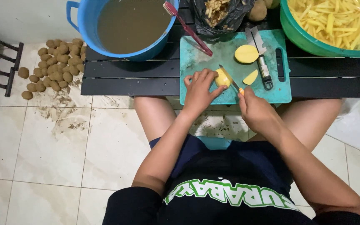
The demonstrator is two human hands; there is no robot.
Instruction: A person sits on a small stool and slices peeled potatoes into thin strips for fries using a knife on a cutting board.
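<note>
My left hand (198,89) presses a peeled yellow potato piece (223,77) onto a teal cutting board (196,58). In my right hand (255,108) is a small knife (229,77) with an orange handle, its blade resting on that piece. Two more cut potato pieces lie on the board: a round half (246,53) and a thin slice (251,77). A metal peeler (260,56) rests beside them.
The board sits on a low black slatted table (126,77). A blue tub of murky water (130,25) with a red toothbrush (188,29) stands at the back left. A green bowl of potato sticks (334,23) is at right, a black bag of peelings (219,14) between. Unpeeled potatoes (55,64) lie on the tiled floor.
</note>
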